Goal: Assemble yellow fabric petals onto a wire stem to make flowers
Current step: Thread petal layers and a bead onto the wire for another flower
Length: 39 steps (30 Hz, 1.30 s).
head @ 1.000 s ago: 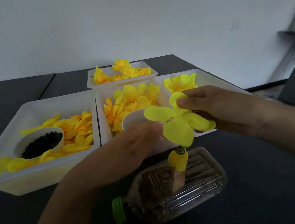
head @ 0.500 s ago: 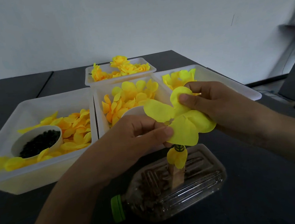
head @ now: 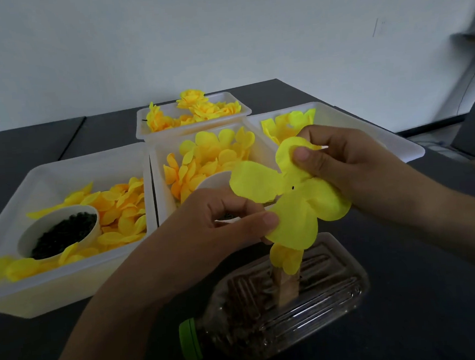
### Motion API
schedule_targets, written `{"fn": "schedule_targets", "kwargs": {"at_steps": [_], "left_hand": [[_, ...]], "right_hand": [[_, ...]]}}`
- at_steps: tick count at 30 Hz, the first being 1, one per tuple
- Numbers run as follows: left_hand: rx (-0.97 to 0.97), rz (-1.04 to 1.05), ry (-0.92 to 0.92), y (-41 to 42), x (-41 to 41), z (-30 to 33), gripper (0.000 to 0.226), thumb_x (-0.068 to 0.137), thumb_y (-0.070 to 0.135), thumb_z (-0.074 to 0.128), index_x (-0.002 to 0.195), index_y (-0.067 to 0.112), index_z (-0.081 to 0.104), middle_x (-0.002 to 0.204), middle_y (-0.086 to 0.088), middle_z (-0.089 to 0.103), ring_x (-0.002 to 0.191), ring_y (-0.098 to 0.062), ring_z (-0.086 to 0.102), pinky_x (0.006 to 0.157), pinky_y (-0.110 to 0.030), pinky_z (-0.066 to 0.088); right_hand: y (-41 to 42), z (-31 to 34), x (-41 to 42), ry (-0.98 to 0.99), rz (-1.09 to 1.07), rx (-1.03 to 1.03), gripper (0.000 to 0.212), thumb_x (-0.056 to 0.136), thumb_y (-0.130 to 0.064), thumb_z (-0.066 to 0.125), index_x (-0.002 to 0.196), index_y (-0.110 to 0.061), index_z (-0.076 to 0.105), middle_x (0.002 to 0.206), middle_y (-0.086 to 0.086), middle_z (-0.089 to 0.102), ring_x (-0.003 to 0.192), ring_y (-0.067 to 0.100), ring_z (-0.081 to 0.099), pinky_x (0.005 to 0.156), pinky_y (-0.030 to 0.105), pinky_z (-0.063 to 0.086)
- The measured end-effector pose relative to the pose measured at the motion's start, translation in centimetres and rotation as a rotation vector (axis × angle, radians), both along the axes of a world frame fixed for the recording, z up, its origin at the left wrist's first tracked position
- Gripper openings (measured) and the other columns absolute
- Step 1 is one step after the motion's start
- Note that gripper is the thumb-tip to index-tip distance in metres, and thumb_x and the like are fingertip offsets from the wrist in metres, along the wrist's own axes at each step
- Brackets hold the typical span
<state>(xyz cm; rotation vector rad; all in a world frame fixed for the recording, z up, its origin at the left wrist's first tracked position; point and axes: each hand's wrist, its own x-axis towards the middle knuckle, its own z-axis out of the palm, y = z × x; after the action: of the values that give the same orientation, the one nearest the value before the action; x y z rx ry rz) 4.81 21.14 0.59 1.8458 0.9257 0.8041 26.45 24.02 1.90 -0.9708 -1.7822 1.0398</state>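
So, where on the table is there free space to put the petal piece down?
Bare dark table lies right of the bottle, under the right hand. Another bare patch is behind the left tray. The middle is crowded: trays stand side by side, and both hands hold the petal piece over the bottle.

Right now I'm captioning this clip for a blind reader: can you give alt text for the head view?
Two hands hold a yellow petal piece above a clear bottle lying on its side: the left hand pinches its lower edge, the right hand its top. Behind sit white trays of yellow petals.
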Motion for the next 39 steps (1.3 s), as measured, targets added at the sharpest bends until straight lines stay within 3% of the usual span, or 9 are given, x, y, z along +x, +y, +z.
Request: {"fn": "schedule_targets", "kwargs": {"at_steps": [5, 12, 17, 23, 27, 32, 35, 37, 39], "left_hand": [[0.011, 0.001, 0.043, 0.4, -0.3, -0.5, 0.032, 0.077, 0.052, 0.066, 0.090, 0.025, 0.076, 0.094, 0.002, 0.075, 0.089, -0.012, 0.070, 0.083, -0.024, 0.055], [0.061, 0.035, 0.027, 0.4, -0.1, -0.4, 0.021, 0.075, 0.052, 0.071, 0.087, 0.035, 0.075, 0.089, 0.014, 0.074, 0.086, 0.000, 0.069, 0.075, -0.008, 0.049], [0.062, 0.038, 0.044, 0.4, 0.0, -0.7, 0.029, 0.072, 0.056, 0.062, 0.084, 0.034, 0.075, 0.089, 0.012, 0.075, 0.088, -0.003, 0.069, 0.076, -0.011, 0.051], [-0.002, 0.018, 0.238, 0.2, 0.3, -1.4, 0.020, 0.083, 0.038, 0.071, 0.064, 0.031, 0.072, 0.058, 0.015, 0.064, 0.052, 0.001, 0.055, 0.053, -0.011, 0.041], [0.014, 0.029, 0.325, 0.3, 0.1, -1.7, 0.023, 0.083, 0.038, 0.071, 0.061, 0.039, 0.067, 0.062, 0.015, 0.059, 0.055, -0.001, 0.052, 0.053, -0.016, 0.042], [-0.001, 0.005, 0.412, 0.5, 0.2, -2.0, 0.025, 0.084, 0.043, 0.067, 0.060, 0.036, 0.067, 0.070, -0.001, 0.066, 0.069, -0.024, 0.060, 0.067, -0.043, 0.050], [-0.018, -0.054, 0.474, 0.8, -0.4, -1.9, 0.028, 0.081, 0.057, 0.061, 0.069, 0.034, 0.071, 0.075, -0.005, 0.069, 0.076, -0.030, 0.062, 0.071, -0.047, 0.051], [-0.042, -0.102, 0.519, 0.9, -1.5, -1.5, 0.037, 0.076, 0.068, 0.053, 0.074, 0.035, 0.071, 0.078, -0.002, 0.069, 0.075, -0.026, 0.063, 0.070, -0.040, 0.052], [-0.058, -0.101, 0.516, 1.0, -2.6, -1.2, 0.040, 0.076, 0.068, 0.052, 0.074, 0.032, 0.069, 0.072, 0.007, 0.065, 0.064, -0.011, 0.059, 0.056, -0.020, 0.044]], "right_hand": [[0.2, -0.8, -0.1, -0.012, -0.027, -0.027, 0.028, 0.086, -0.037, 0.053, 0.075, -0.011, 0.058, 0.063, 0.000, 0.058, 0.057, 0.014, 0.047, 0.050, 0.023, 0.038], [0.7, -1.4, 0.1, 0.037, -0.037, -0.087, 0.028, 0.084, -0.040, 0.055, 0.069, -0.018, 0.063, 0.067, 0.006, 0.058, 0.060, 0.018, 0.049, 0.058, 0.031, 0.039], [1.0, -1.9, 0.4, 0.000, -0.020, -0.120, 0.029, 0.086, -0.039, 0.054, 0.067, -0.018, 0.061, 0.063, 0.013, 0.044, 0.054, 0.020, 0.038, 0.050, 0.024, 0.034], [1.0, -3.0, 1.0, -0.163, 0.020, -0.182, 0.031, 0.095, -0.017, 0.055, 0.064, -0.012, 0.057, 0.048, -0.007, 0.047, 0.040, 0.004, 0.041, 0.041, 0.014, 0.035], [0.9, -3.5, 1.4, -0.306, 0.022, -0.123, 0.032, 0.093, -0.016, 0.059, 0.061, -0.013, 0.058, 0.050, -0.008, 0.049, 0.044, -0.001, 0.043, 0.047, 0.012, 0.036], [0.6, -4.2, 1.6, -0.467, 0.009, -0.116, 0.032, 0.092, -0.023, 0.061, 0.060, -0.017, 0.059, 0.052, -0.008, 0.052, 0.052, 0.001, 0.048, 0.057, 0.017, 0.040], [0.4, -3.6, 1.5, -0.454, 0.022, -0.155, 0.034, 0.095, -0.024, 0.056, 0.062, -0.011, 0.057, 0.048, -0.009, 0.050, 0.047, -0.001, 0.046, 0.053, 0.013, 0.039], [1.1, -2.8, 1.6, -0.390, -0.055, -0.143, 0.038, 0.097, -0.027, 0.050, 0.066, -0.006, 0.059, 0.043, -0.010, 0.047, 0.039, -0.001, 0.043, 0.044, 0.008, 0.034], [2.5, -1.8, 1.8, -0.341, -0.161, -0.120, 0.039, 0.097, -0.032, 0.047, 0.070, -0.009, 0.063, 0.041, -0.008, 0.045, 0.036, 0.002, 0.038, 0.039, 0.012, 0.031]]}}
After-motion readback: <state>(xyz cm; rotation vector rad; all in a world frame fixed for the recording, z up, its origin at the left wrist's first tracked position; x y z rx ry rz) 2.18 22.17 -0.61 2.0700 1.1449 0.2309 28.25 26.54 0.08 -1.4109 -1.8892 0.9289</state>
